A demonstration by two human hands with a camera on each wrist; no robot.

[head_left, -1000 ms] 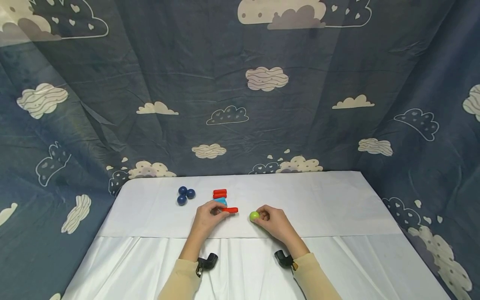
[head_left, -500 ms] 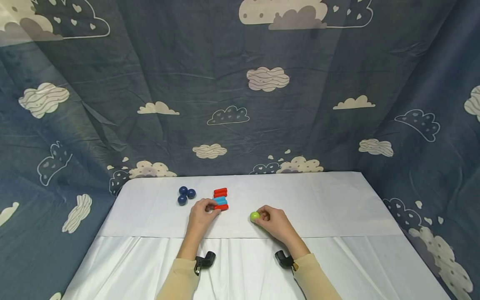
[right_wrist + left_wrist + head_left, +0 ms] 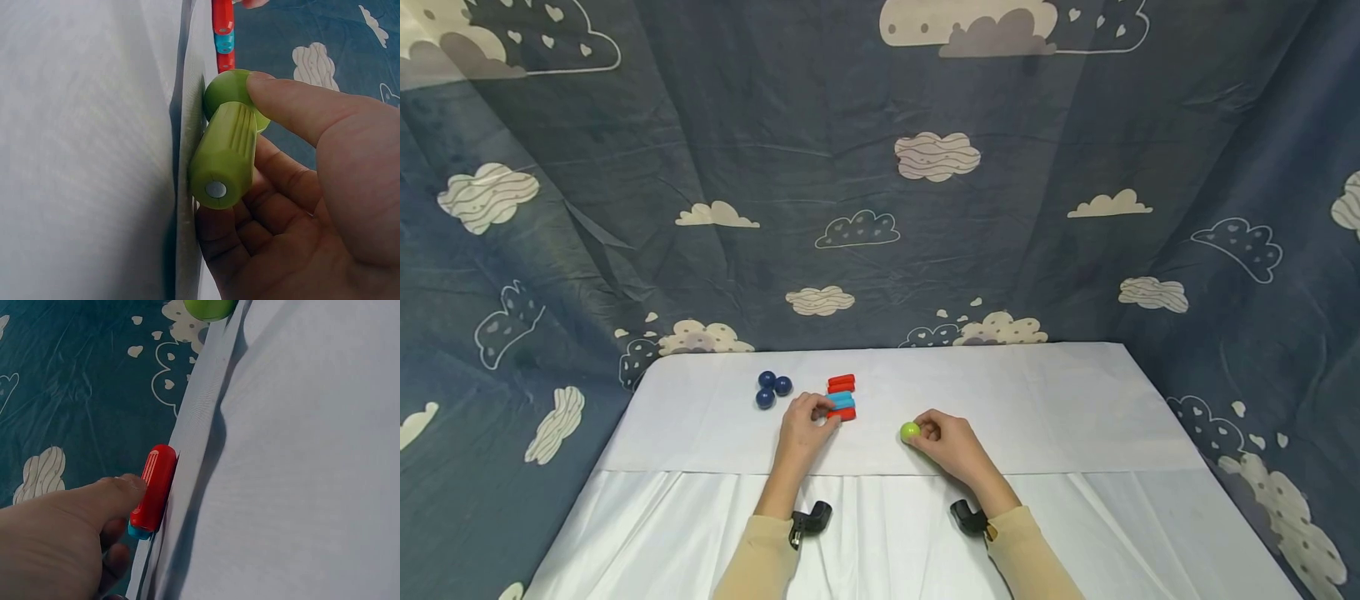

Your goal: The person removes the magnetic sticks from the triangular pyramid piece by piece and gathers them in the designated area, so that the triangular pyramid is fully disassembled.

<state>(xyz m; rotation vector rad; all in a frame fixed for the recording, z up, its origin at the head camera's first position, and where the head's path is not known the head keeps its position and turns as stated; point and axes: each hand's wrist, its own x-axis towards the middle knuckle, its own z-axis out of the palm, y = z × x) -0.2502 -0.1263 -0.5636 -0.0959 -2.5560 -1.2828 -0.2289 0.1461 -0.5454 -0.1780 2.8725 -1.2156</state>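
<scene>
My left hand (image 3: 800, 432) holds the left end of a red magnetic rod (image 3: 846, 414), thumb on its near side. This rod lies against light blue rods (image 3: 842, 400), with more red rods (image 3: 841, 381) behind them in a row. In the left wrist view, the thumb (image 3: 122, 490) rests on the red rod and the other fingers curl behind, partly hidden. My right hand (image 3: 953, 446) pinches a green ball (image 3: 909, 432) at the table's middle. A green magnetic rod (image 3: 225, 156) with a metal tip shows in that hand in the right wrist view; the head view hides it.
Three dark blue balls (image 3: 765, 399) sit together left of the rods. A white cloth (image 3: 1037, 417) covers the table, with a fold line across it. Behind and at the sides hangs a dark cloud-print curtain (image 3: 1000, 250).
My left hand has moved left and slightly back with the red rod, which now lies alongside the light blue ones. The right hand and green ball have stayed in place.
</scene>
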